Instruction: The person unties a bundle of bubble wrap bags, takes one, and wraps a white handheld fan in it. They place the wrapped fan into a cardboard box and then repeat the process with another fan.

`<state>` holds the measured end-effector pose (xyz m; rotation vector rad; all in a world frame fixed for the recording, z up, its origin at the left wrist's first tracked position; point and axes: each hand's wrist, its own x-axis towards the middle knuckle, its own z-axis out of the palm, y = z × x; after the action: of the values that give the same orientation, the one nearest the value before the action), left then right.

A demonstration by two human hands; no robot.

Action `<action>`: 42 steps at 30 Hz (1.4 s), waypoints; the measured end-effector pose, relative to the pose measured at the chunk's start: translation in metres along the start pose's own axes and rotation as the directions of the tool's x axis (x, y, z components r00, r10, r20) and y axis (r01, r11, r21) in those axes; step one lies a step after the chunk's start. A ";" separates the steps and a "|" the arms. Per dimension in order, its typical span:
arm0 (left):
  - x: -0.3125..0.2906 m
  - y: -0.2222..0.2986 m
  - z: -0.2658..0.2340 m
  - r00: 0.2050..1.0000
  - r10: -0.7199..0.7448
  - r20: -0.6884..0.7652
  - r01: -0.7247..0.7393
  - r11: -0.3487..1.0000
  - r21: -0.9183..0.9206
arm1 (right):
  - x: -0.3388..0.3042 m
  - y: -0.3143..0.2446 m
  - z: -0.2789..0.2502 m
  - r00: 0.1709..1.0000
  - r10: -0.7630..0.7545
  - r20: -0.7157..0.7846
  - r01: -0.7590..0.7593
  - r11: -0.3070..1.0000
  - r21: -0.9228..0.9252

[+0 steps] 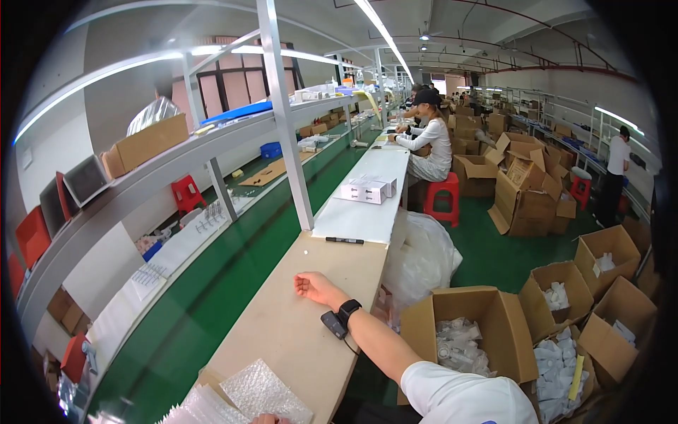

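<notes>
My right hand (316, 287) rests on the tan worktop (282, 321) with its fingers curled in, and nothing shows in it. A dark wristband carries a small black box (333, 324) with a cable on that wrist. At the bottom edge, only the fingers of my left hand (269, 419) show, bent against the lower edge of a clear bubble-wrap bag (265, 391). More bubble-wrap bags (201, 408) lie in a stack to its left. Beyond my right hand are a small white round piece (306, 252) and a black marker pen (345, 241).
Small white boxes (364, 190) stand farther along the bench. An open carton (417, 321) of plastic-wrapped parts is beside my right arm, with more cartons behind it. A metal post (286, 120) rises at the bench's left edge, by the green conveyor belt (212, 297). A co-worker (432, 138) sits ahead.
</notes>
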<state>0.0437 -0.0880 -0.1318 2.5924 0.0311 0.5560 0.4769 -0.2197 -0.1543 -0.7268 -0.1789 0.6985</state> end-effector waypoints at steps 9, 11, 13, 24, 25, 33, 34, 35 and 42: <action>0.015 0.017 -0.014 0.993 -0.090 -0.074 0.084 0.994 -0.073 | 0.007 0.004 -0.001 0.998 -0.064 -0.004 0.063 0.995 -0.077; 0.013 0.012 -0.012 0.996 -0.042 -0.076 0.041 0.999 -0.019 | 0.008 0.000 0.001 0.998 -0.068 -0.018 0.067 0.995 -0.079; 0.012 0.008 -0.012 0.994 -0.094 -0.059 0.093 0.995 -0.019 | 0.003 -0.003 0.008 0.999 -0.039 -0.028 0.037 0.995 -0.089; 0.007 0.011 -0.012 0.995 -0.090 -0.043 0.087 0.993 -0.076 | -0.007 -0.004 0.012 0.997 -0.051 -0.056 0.042 0.986 -0.161; 0.007 0.014 -0.013 0.995 -0.089 -0.039 0.086 0.994 -0.068 | -0.007 -0.004 0.012 0.997 -0.049 -0.056 0.040 0.987 -0.158; 0.007 0.016 -0.014 0.996 -0.076 -0.052 0.073 0.995 -0.066 | -0.005 -0.008 0.012 0.998 -0.032 -0.050 0.022 0.984 -0.178; 0.007 0.012 -0.013 0.996 -0.071 -0.062 0.067 0.995 -0.069 | -0.003 -0.007 0.013 0.998 -0.032 -0.059 0.021 0.985 -0.172; 0.005 0.009 -0.012 0.995 -0.073 -0.072 0.068 0.995 -0.073 | 0.000 -0.004 0.012 0.997 -0.026 -0.068 0.014 0.986 -0.168; 0.006 0.003 -0.014 0.996 -0.069 -0.060 0.062 0.993 -0.104 | 0.007 -0.004 -0.013 0.995 -0.096 0.012 0.096 0.968 -0.233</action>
<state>0.0431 -0.0838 -0.1169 2.4647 0.1062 0.6002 0.4888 -0.2243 -0.1620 -0.9371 -0.2988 0.5908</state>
